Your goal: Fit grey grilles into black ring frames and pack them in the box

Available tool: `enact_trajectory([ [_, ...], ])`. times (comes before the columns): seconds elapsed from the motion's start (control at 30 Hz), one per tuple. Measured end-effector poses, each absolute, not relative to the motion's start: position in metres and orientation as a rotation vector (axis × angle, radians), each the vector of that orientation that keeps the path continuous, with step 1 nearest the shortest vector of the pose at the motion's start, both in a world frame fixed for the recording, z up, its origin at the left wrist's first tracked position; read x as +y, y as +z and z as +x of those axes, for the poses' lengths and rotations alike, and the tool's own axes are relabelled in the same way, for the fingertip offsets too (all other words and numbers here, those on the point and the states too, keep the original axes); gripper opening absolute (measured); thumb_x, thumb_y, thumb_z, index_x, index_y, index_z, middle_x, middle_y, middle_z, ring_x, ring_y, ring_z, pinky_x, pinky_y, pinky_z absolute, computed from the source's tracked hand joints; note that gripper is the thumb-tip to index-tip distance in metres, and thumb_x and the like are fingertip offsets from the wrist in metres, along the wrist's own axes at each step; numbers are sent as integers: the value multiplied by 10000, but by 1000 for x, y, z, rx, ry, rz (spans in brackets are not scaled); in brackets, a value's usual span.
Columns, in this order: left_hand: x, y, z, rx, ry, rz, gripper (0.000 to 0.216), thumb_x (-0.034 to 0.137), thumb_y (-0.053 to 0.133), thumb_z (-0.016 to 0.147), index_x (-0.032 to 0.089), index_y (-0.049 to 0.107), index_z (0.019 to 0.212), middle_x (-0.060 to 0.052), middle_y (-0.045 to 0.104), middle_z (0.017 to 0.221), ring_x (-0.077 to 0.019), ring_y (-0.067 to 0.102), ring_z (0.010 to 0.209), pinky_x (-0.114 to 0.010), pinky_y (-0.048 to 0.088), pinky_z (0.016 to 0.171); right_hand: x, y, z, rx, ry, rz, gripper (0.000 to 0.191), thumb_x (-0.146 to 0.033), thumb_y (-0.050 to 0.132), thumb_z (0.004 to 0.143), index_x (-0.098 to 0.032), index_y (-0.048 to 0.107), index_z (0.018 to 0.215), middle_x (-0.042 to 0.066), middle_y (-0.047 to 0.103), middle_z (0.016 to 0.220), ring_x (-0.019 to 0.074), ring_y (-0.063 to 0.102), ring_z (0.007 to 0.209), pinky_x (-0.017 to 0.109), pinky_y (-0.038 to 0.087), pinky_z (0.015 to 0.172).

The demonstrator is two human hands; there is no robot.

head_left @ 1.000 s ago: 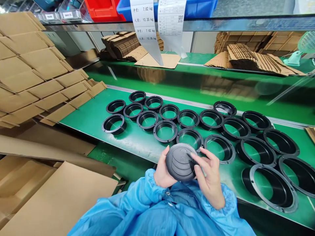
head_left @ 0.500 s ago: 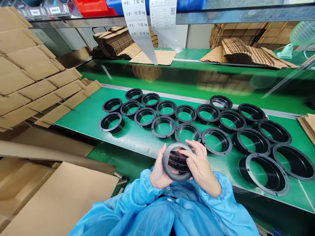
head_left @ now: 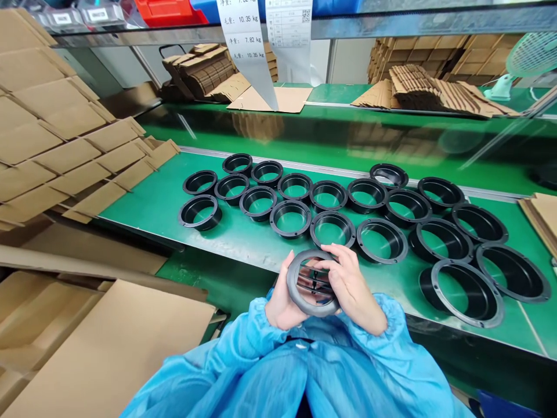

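I hold a round black plastic cover (head_left: 300, 290) in front of my chest, its hollow ribbed underside turned up toward me. My left hand (head_left: 281, 302) grips its left rim from behind. My right hand (head_left: 350, 284) wraps its right side, fingers reaching over the rim into the inside. Just beyond it, several black plastic rings (head_left: 333, 228) lie in rows on the green belt (head_left: 165, 197). Both arms wear blue sleeves.
Flattened cardboard boxes (head_left: 65, 139) are stacked at the left and more cardboard (head_left: 108, 342) lies below the belt. Corrugated dividers (head_left: 418, 87) sit on the far green surface. Paper labels (head_left: 248, 40) hang from a shelf with red and blue bins.
The cover was domed side up one second ago; I have flipped it, so its open ribbed underside faces me. My right fingers moved onto its inner rim.
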State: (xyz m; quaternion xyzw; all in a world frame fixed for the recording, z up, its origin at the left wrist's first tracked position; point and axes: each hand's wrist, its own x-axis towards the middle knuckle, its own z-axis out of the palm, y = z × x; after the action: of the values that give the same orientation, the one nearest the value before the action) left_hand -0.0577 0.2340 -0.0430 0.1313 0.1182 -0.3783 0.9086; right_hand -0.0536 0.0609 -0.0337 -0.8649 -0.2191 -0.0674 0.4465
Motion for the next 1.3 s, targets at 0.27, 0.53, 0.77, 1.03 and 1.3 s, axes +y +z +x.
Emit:
enact_trajectory([
  [0.27,238,-46,-63,245,-802,265,645,737,474,887,172,661,1135,-189,642,1266,-392,611,1156,-633,428,992,62,-38,-60,-528,-134,-2069,502,-521,266,1070,-256,677,1180,76,457,1465,282,322,1394,521,318,1158],
  [0.53,239,-43,-62,186,-832,258,621,726,509,878,182,672,1128,-189,657,1234,-404,610,1169,-645,449,969,53,-29,-72,-250,-193,-1845,491,-528,283,1070,-269,693,1148,52,442,1487,254,398,1378,432,346,1154],
  [0.77,234,-39,-61,199,-841,266,647,733,461,897,199,648,1211,-190,647,1262,-407,608,1179,-666,422,995,51,-32,-77,-174,-130,-1741,503,-511,281,1074,-250,710,1112,69,454,1473,245,478,1314,340,523,969],
  [1.03,228,-28,-63,343,-746,326,563,628,467,955,149,697,1141,-127,735,1078,-291,660,1105,-472,462,1049,50,-44,-82,-578,-385,-2142,550,-563,300,1056,-239,558,1417,103,397,1543,317,348,1418,548,396,1136],
  [1.3,210,-15,-59,554,-831,444,506,619,493,950,198,709,1131,-70,753,1057,-253,668,1119,-396,476,1059,39,-29,-94,-846,-470,-2554,840,-676,225,1016,-15,367,1515,157,336,1584,293,241,1490,530,205,1259],
])
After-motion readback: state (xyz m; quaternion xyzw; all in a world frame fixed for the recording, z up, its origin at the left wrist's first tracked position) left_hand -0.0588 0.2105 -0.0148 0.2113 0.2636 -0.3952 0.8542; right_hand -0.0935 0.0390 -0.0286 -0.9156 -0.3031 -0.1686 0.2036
